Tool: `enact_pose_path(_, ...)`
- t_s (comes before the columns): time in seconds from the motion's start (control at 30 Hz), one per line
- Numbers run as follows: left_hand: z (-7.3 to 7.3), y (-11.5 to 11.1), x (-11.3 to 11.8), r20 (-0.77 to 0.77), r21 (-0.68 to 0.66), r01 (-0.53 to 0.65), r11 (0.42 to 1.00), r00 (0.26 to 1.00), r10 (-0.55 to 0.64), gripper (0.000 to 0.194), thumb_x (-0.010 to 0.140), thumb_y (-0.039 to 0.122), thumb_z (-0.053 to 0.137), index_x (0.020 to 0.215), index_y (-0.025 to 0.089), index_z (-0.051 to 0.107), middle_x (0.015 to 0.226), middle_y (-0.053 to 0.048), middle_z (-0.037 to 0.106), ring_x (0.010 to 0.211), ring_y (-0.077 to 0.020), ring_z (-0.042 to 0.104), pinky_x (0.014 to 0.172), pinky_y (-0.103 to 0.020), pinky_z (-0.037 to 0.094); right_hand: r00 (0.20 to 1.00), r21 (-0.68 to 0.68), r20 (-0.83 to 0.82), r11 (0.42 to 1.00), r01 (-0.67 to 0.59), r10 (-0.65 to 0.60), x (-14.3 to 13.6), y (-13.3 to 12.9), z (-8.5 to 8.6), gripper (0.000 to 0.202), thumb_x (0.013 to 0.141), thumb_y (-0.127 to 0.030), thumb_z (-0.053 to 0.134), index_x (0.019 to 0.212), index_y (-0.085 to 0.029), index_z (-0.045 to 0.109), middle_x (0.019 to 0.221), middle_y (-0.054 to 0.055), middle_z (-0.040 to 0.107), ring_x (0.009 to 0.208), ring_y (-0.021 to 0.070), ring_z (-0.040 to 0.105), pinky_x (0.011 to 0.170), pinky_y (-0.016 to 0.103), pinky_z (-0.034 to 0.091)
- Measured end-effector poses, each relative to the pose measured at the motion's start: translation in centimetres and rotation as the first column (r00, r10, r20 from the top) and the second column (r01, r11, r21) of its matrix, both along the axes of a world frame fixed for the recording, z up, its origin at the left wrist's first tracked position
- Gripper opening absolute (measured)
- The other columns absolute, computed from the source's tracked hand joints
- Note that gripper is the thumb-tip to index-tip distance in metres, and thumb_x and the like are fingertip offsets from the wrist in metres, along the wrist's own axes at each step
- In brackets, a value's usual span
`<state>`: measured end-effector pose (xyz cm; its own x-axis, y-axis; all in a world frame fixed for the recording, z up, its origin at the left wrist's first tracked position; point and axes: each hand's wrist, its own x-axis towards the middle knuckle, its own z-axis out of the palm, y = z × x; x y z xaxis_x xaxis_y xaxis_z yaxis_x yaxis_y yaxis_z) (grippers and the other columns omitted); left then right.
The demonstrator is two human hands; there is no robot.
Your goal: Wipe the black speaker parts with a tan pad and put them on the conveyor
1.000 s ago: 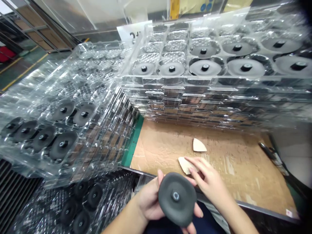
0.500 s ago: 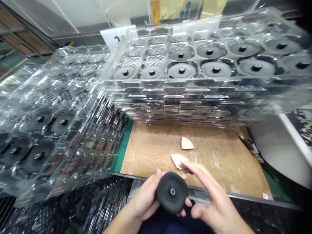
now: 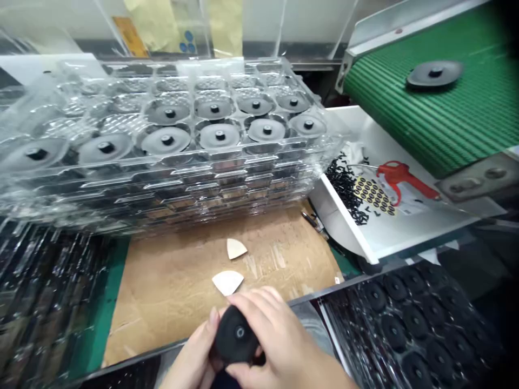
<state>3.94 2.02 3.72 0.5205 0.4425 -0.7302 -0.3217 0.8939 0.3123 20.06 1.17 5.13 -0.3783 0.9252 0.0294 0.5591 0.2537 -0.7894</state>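
Note:
Close to the table's front edge, a black rounded disc (image 3: 231,337) with a small ringed stub is held between both hands. My left hand (image 3: 194,354) closes on its left side. Across its top and right edge bend the fingers of my right hand (image 3: 279,337), thumb underneath, so both hands grip it; its lower side is hidden. Just beyond the fingers a white wedge-shaped pad (image 3: 227,282) lies on the brown cardboard (image 3: 170,302), with a cream wedge-shaped pad (image 3: 235,248) a little farther off.
Stacked clear plastic trays (image 3: 227,156) with similar discs stand behind the cardboard. At right, a white bin (image 3: 409,232) holds small black pieces and a red air gun (image 3: 405,178). Above it, a green conveyor belt (image 3: 389,75) carries another disc (image 3: 434,74). More filled trays (image 3: 405,324) sit lower right.
My right hand, apart from the disc with spread fingers before, has closed onto it. My left hand still holds it. The view has swung right, bringing in the conveyor and bin.

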Motion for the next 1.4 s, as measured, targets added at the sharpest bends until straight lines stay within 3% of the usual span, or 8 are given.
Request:
enact_pose_path(0.13,-0.9,-0.5,2.3,0.125,0.064,0.111,0.992,0.985,-0.118,0.046,0.08,0.05,0.048,0.115,0.021,0.055,0.106,-0.012,0.065,0.099,-0.0253,0.06,0.085,-0.04,0.045,0.961,0.031,0.167,0.975,0.22,-0.222,5.9,-2.5,-0.9,0.061,0.071,-0.025,0.055,0.128,-0.017,0.034,0.121,0.009,0.051,0.111,0.0239,0.048,0.093,0.037,0.041)
enact_pose_path(0.2,-1.0,-0.5,3.0,0.112,0.078,0.166,0.983,0.978,-0.174,0.039,0.081,0.045,0.049,0.112,0.022,0.058,0.109,-0.012,0.064,0.098,-0.0242,0.06,0.083,-0.038,0.045,0.849,0.118,0.347,0.916,0.383,-0.399,9.6,-4.2,-2.1,0.06,0.076,-0.028,0.053,0.13,-0.017,0.031,0.123,0.011,0.05,0.113,0.0239,0.047,0.094,0.039,0.041)
enact_pose_path(0.3,-0.8,0.0,3.8,0.064,0.107,0.232,0.967,0.969,-0.24,0.035,0.08,0.04,0.053,0.107,0.019,0.06,0.107,-0.012,0.065,0.095,-0.0239,0.061,0.08,-0.035,0.046,0.582,0.291,0.486,0.749,0.596,-0.652,14.8,-6.3,-4.1,0.057,0.077,-0.042,0.051,0.126,-0.016,0.04,0.114,0.011,0.055,0.105,0.0259,0.053,0.09,0.042,0.044)
enact_pose_path(0.4,-0.3,0.6,4.5,0.02,0.104,0.262,0.959,0.964,-0.265,0.037,0.078,0.041,0.056,0.104,0.015,0.062,0.106,-0.013,0.065,0.094,-0.0242,0.062,0.08,-0.034,0.046,0.336,0.402,0.47,0.537,0.742,-0.816,18.3,-6.9,-5.7,0.064,0.076,-0.05,0.048,0.125,-0.01,0.043,0.112,0.018,0.055,0.102,0.0344,0.053,0.086,0.05,0.044)
enact_pose_path(0.5,0.1,0.9,5.0,-0.024,0.073,0.267,0.961,0.964,-0.266,0.035,0.079,0.039,0.055,0.103,0.014,0.061,0.106,-0.013,0.065,0.094,-0.0232,0.062,0.081,-0.033,0.045,0.221,0.435,0.437,0.42,0.797,-0.872,20.0,-6.3,-7.2,0.068,0.076,-0.052,0.046,0.126,-0.006,0.042,0.118,0.022,0.05,0.107,0.0384,0.049,0.087,0.052,0.042)
enact_pose_path(0.73,-0.3,0.6,5.6,-0.028,0.047,0.242,0.969,0.97,-0.241,0.029,0.081,0.032,0.055,0.101,0.013,0.061,0.104,-0.013,0.066,0.09,-0.0212,0.063,0.079,-0.031,0.046,0.31,0.36,0.427,0.475,0.803,-0.849,21.0,-5.2,-9.5,0.06,0.076,-0.055,0.044,0.115,-0.01,0.048,0.101,0.016,0.054,0.099,0.0332,0.052,0.082,0.044,0.045)
enact_pose_path(1.2,-0.9,0.9,5.1,-0.021,0.052,0.221,0.974,0.975,-0.22,0.024,0.084,0.028,0.051,0.099,0.012,0.061,0.102,-0.013,0.067,0.087,-0.0184,0.064,0.075,-0.029,0.047,0.314,0.348,0.446,0.486,0.802,-0.838,20.6,-5.2,-9.4,0.065,0.076,-0.06,0.041,0.114,-0.008,0.047,0.105,0.018,0.05,0.105,0.0343,0.049,0.087,0.044,0.042)
enact_pose_path(1.4,-0.1,1.0,4.5,-0.042,0.068,0.211,0.975,0.977,-0.209,0.027,0.082,0.032,0.054,0.1,0.013,0.06,0.104,-0.013,0.066,0.091,-0.0202,0.062,0.08,-0.032,0.045,0.283,0.347,0.496,0.486,0.802,-0.821,21.2,-5.3,-9.3,0.061,0.072,-0.061,0.044,0.106,-0.011,0.051,0.099,0.016,0.053,0.098,0.0349,0.052,0.079,0.044,0.046)
